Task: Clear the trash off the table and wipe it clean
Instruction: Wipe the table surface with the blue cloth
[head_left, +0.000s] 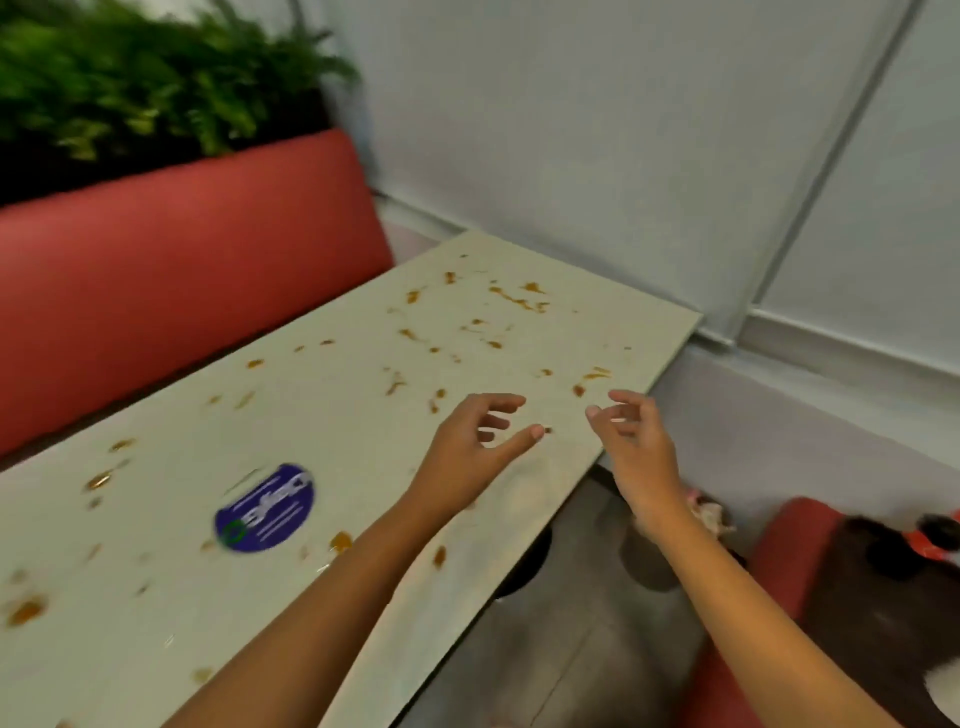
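Note:
A long pale table (322, 415) runs from the lower left to the far wall. Orange-brown sauce smears (514, 299) are spattered over most of its top, thickest near the far end. A round blue sticker (266, 506) sits on the near middle of the top. My left hand (475, 447) hovers over the table near its right edge, fingers spread and holding nothing. My right hand (631, 441) hovers just beyond that edge, also open with nothing in it. The picture is blurred, and no loose trash shows on the tabletop.
A red bench backrest (182, 291) lines the table's far side, with green plants (130, 88) behind it. A white wall (649, 130) closes the far end. At the lower right a red seat (779, 566) holds dark items (893, 587). Grey floor (561, 649) lies beside the table.

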